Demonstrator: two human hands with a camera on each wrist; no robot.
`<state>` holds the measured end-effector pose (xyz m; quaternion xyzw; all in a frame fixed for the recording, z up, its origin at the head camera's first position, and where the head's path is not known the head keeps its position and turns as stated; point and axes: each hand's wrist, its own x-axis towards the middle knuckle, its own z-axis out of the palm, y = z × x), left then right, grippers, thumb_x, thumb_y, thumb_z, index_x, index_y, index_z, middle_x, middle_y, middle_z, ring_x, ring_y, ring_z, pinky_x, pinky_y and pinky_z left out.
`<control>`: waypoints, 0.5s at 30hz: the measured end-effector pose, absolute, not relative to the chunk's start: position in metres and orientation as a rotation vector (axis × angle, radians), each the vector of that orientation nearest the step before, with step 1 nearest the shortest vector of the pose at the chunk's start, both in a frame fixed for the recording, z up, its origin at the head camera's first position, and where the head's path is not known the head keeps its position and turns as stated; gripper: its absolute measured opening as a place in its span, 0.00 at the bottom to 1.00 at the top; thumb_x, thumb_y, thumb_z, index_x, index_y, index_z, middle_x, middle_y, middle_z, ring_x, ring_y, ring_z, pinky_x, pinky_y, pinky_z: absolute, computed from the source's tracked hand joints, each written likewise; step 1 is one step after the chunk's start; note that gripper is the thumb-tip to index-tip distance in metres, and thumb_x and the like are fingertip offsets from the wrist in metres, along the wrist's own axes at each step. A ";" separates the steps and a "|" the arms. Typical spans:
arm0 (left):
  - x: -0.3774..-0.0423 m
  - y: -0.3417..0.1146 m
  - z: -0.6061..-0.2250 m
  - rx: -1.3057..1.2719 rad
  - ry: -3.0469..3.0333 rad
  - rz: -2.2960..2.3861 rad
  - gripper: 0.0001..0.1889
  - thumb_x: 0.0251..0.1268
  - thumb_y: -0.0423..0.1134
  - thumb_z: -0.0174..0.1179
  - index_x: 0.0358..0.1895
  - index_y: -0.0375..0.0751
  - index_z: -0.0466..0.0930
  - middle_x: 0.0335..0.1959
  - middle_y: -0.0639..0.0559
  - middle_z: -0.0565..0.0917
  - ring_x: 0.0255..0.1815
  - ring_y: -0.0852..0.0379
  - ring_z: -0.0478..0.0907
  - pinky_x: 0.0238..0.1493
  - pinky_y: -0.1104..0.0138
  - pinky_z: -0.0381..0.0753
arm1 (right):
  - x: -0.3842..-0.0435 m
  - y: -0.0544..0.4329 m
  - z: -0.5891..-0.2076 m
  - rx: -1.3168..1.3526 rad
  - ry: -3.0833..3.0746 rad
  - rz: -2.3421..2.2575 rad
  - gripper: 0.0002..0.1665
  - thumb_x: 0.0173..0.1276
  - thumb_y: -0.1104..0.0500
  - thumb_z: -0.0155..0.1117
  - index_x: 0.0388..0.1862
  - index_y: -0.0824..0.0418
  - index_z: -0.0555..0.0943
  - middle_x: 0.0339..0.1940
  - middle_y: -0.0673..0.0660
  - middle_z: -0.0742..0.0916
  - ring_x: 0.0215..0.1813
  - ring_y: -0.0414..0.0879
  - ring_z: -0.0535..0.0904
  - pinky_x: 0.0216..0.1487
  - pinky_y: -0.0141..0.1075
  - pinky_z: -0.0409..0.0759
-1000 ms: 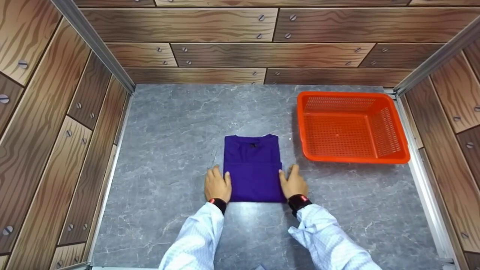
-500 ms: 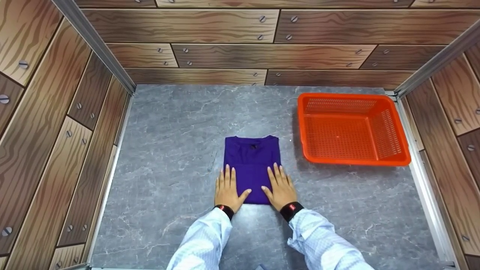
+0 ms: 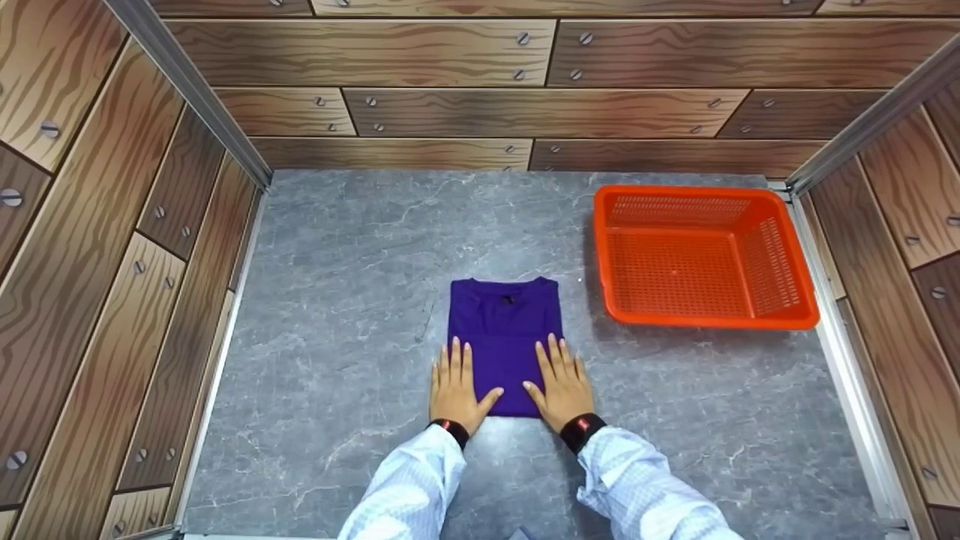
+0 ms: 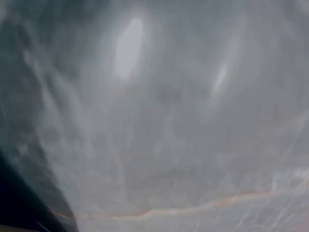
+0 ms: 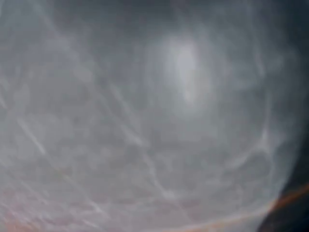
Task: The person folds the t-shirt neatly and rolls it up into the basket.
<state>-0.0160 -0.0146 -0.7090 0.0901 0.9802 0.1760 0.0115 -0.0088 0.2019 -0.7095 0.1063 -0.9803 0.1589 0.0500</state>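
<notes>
A folded purple T-shirt lies in front of the person, its collar with a dark label at the far end. Its lower part is doubled up over the body, making a straight crease across the middle. The left hand rests on the shirt's left near side, fingers straight and pointing away, thumb spread inward. On the right near side the right hand lies in the same way, palm down. Both palms hide the side edges there. The two wrist views show only a blurred grey marbled surface close up.
An orange plastic basket with perforated walls stands at the back right, with nothing in it. Wood-patterned panels enclose the grey marbled tabletop at the back and both sides.
Both hands went from the shirt's side edges to lying flat on top of it. Since then, hands and shirt have slid slightly toward the person.
</notes>
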 end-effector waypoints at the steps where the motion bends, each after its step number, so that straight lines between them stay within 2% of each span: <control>1: -0.014 -0.015 -0.709 0.276 3.052 0.554 0.52 0.60 0.73 0.48 0.78 0.39 0.49 0.80 0.42 0.50 0.81 0.40 0.46 0.77 0.46 0.51 | -0.007 0.202 -0.711 0.330 -2.970 0.485 0.43 0.69 0.39 0.53 0.77 0.59 0.60 0.78 0.63 0.63 0.78 0.61 0.58 0.73 0.61 0.57; 6: -0.004 -0.016 -0.709 0.275 3.034 0.577 0.52 0.61 0.73 0.48 0.78 0.40 0.49 0.81 0.43 0.49 0.81 0.41 0.46 0.76 0.45 0.52 | 0.002 0.203 -0.715 0.356 -2.919 0.485 0.43 0.70 0.36 0.49 0.75 0.61 0.63 0.77 0.64 0.65 0.76 0.62 0.61 0.71 0.61 0.59; 10: 0.002 -0.019 -0.708 0.325 3.046 0.558 0.50 0.62 0.73 0.47 0.78 0.40 0.50 0.80 0.43 0.50 0.80 0.40 0.47 0.76 0.45 0.52 | 0.009 0.204 -0.711 0.355 -2.953 0.498 0.44 0.71 0.35 0.47 0.76 0.61 0.61 0.78 0.64 0.64 0.77 0.62 0.58 0.72 0.61 0.57; 15: 0.011 -0.035 -0.709 0.636 3.127 0.492 0.48 0.59 0.72 0.52 0.76 0.42 0.58 0.78 0.43 0.58 0.78 0.40 0.52 0.74 0.45 0.57 | 0.015 0.207 -0.697 0.433 -2.954 0.566 0.45 0.69 0.39 0.54 0.77 0.61 0.59 0.78 0.64 0.62 0.78 0.62 0.57 0.73 0.61 0.54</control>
